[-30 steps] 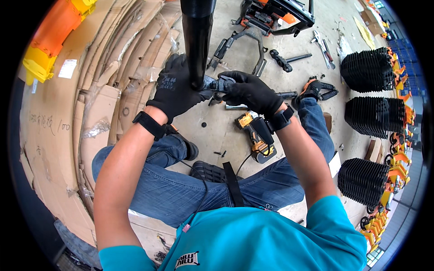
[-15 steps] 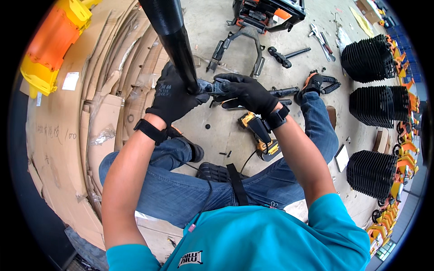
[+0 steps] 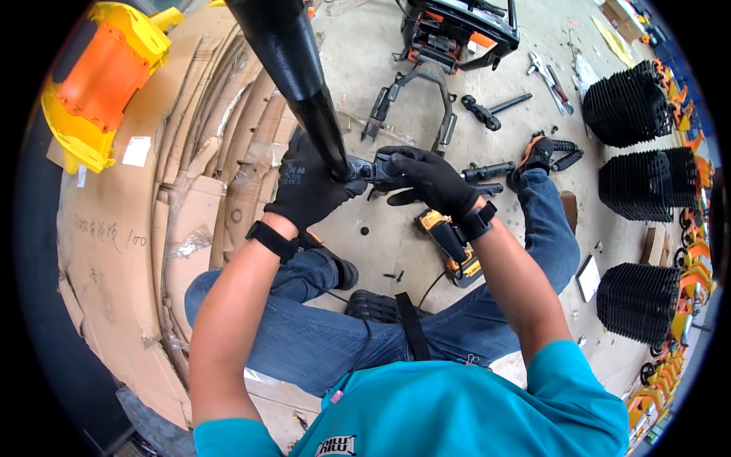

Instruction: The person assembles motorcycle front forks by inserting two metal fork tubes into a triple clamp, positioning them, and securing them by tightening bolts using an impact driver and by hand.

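Observation:
A thick black tube slants down from the top edge toward my hands. At its lower end is a dark metal bracket. My gloved left hand is closed around the tube's lower end, its thumb lying beside the bracket. From the other side my gloved right hand pinches the bracket's free end between thumb and fingers; part of that end is hidden by the glove. Below the right wrist a yellow and black cordless power tool lies on the floor between my legs. Several small bolts are scattered near it.
Flattened cardboard and an orange-yellow plastic shell lie on the left. Ahead are a forked black frame, a T-shaped part, wrenches and a machine frame. Stacked black ribbed parts line the right.
The whole view has shifted slightly, so the scene appears farther right and lower. Both hands keep their hold on the tube and bracket.

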A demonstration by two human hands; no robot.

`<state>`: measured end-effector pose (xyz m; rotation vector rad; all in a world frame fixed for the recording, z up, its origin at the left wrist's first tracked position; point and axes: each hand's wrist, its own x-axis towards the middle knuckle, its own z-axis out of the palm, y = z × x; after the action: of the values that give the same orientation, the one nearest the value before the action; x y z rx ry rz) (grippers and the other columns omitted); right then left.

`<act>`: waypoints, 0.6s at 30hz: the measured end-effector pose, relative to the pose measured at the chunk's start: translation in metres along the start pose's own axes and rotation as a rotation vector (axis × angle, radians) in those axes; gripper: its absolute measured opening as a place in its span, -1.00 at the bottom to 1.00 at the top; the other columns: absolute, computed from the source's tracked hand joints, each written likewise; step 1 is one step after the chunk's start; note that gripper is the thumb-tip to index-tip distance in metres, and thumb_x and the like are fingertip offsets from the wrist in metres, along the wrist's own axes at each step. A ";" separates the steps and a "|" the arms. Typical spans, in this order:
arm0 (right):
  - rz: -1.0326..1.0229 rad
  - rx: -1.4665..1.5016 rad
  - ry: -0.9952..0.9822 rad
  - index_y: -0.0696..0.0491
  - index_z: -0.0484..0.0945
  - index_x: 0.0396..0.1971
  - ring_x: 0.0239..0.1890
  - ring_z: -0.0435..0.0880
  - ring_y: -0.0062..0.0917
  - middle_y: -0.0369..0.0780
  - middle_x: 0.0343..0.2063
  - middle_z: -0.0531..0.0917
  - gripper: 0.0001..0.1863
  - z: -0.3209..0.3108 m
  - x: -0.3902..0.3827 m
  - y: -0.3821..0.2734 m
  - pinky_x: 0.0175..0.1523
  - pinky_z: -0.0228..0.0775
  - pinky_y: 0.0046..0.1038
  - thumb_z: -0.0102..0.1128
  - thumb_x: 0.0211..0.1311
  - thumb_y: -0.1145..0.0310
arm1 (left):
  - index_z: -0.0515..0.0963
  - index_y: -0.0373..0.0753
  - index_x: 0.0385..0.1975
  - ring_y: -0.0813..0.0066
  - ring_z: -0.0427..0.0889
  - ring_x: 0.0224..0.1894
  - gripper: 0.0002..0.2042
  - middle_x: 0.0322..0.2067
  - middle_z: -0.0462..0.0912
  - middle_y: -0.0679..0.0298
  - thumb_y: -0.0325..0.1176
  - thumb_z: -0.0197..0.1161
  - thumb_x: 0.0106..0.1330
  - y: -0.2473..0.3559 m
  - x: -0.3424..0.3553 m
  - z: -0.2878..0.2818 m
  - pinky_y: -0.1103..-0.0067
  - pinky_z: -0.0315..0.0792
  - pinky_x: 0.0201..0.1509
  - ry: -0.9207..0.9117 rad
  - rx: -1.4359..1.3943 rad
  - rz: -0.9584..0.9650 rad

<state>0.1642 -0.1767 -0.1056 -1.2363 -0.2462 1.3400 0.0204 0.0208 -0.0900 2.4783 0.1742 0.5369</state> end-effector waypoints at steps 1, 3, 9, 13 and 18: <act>-0.020 -0.001 0.015 0.04 0.41 0.23 -0.19 0.70 -0.46 -0.21 -0.10 0.61 -0.50 0.003 -0.001 -0.001 -0.10 0.66 -0.36 0.11 0.40 0.10 | 0.52 -0.27 -0.26 -0.06 0.48 -0.05 -0.49 -0.23 0.53 0.01 -0.22 0.57 -0.20 -0.002 0.000 -0.001 0.20 0.41 0.04 0.000 0.017 0.019; -0.056 -0.010 0.046 0.03 0.41 0.24 -0.19 0.70 -0.46 -0.21 -0.10 0.61 -0.48 0.008 -0.006 -0.003 -0.09 0.66 -0.35 0.08 0.42 0.04 | 0.50 -0.28 -0.21 -0.08 0.46 -0.03 -0.46 -0.19 0.52 -0.01 -0.22 0.58 -0.20 -0.005 0.000 0.000 0.18 0.39 0.06 0.004 0.025 0.031; -0.153 0.008 -0.060 0.11 0.36 0.25 -0.18 0.71 -0.46 -0.21 -0.13 0.63 -0.51 0.000 0.014 0.019 -0.03 0.63 -0.39 0.17 0.36 0.34 | 0.39 -0.31 0.06 -0.12 0.39 0.11 -0.23 -0.03 0.46 -0.04 -0.25 0.60 -0.23 -0.016 0.000 -0.009 0.19 0.32 0.22 -0.077 0.046 0.113; -0.159 0.009 -0.078 0.15 0.35 0.25 -0.17 0.70 -0.49 -0.20 -0.12 0.62 -0.51 -0.005 0.010 0.021 -0.01 0.61 -0.44 0.16 0.36 0.37 | 0.16 -0.31 0.34 -0.12 0.28 0.29 0.01 0.19 0.34 -0.20 -0.24 0.61 -0.19 -0.023 0.009 -0.056 0.27 0.23 0.38 -0.288 -0.092 -0.082; -0.139 -0.035 -0.051 0.15 0.35 0.25 -0.16 0.69 -0.52 -0.21 -0.09 0.62 -0.51 0.007 0.007 0.018 -0.01 0.59 -0.49 0.15 0.38 0.36 | 0.12 -0.31 0.38 -0.05 0.31 0.31 0.00 0.25 0.33 -0.17 -0.21 0.57 -0.08 -0.040 -0.004 -0.072 0.32 0.25 0.37 -0.257 -0.018 -0.186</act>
<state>0.1501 -0.1712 -0.1204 -1.1931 -0.3861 1.2523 -0.0134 0.0903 -0.0608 2.4537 0.2921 0.1397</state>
